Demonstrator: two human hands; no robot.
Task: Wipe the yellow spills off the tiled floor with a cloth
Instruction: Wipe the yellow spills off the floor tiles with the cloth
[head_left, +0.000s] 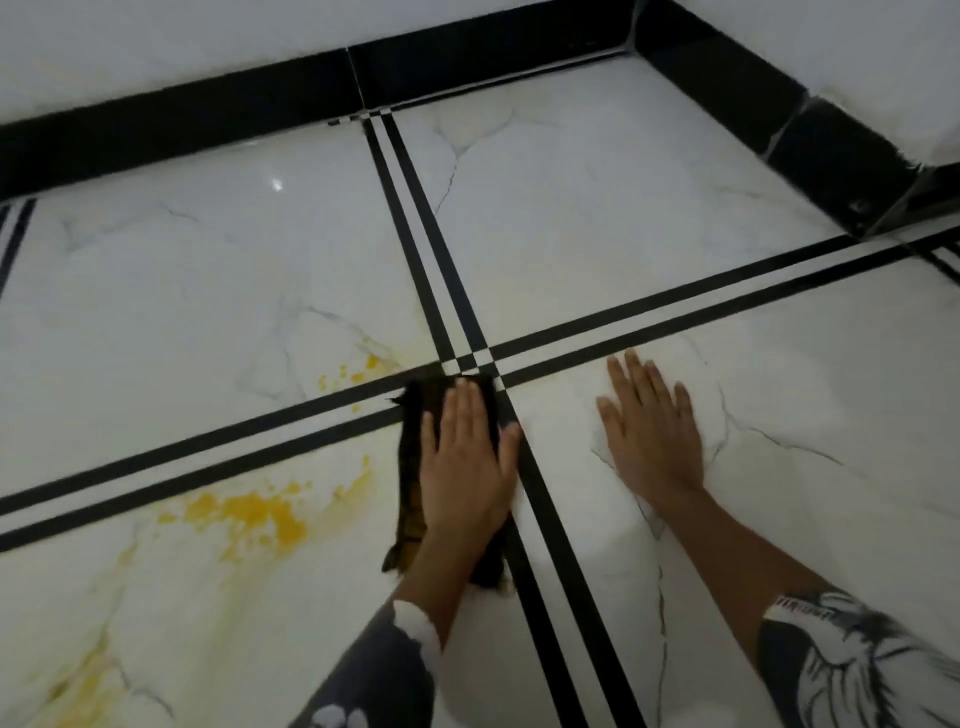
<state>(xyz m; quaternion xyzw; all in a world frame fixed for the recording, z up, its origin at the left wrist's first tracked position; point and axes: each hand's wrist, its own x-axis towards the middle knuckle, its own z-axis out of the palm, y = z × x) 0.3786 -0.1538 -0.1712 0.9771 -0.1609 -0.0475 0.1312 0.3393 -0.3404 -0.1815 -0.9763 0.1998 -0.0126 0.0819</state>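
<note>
A dark cloth (413, 467) lies flat on the white marble-look tiled floor (597, 208), near the crossing of the black double grout lines. My left hand (465, 462) presses down on the cloth with its fingers spread flat. A thick yellow spill (254, 514) spreads on the tile left of the cloth, with fainter yellow smears (93, 670) trailing to the lower left. Smaller yellow drops (358, 371) sit just beyond the line, up and left of the cloth. Flat on the bare tile to the right rests my right hand (649, 431), fingers apart and holding nothing.
A black skirting (182, 124) runs along the white wall at the back and turns a corner at the upper right (831, 156). Black double lines (675, 306) divide the floor into large tiles. Patterned sleeves cover both forearms.
</note>
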